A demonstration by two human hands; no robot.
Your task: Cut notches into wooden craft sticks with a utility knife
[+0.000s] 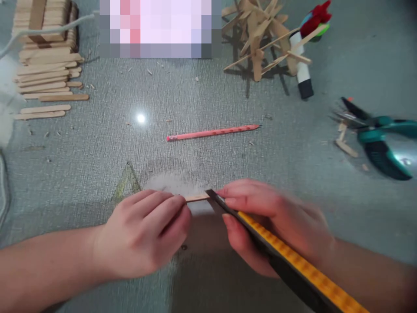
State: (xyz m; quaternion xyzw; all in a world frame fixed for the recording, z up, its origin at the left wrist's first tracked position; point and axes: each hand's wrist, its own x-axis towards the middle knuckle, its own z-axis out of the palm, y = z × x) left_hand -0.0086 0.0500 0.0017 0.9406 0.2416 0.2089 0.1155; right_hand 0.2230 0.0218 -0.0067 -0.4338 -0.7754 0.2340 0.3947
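Observation:
My left hand [148, 232] pinches a thin wooden craft stick [197, 198], whose far end points to the right. In my right hand [267, 221] is a yellow and black utility knife [286, 252], its dark blade lying against the stick's right end. The fingers of that hand are wrapped round the front of the knife. Just behind my left hand a clear triangular ruler [128, 182] lies partly covered. A pink pencil [211, 132] rests on the table beyond both hands.
Stacked and loose craft sticks [48, 74] lie at the back left, near a white cable [48, 31]. A structure of joined sticks [260, 39] stands at the back right, beside a white marker [300, 65]. Green-handled pliers [374, 134] lie at the right. Small wood scraps dot the table.

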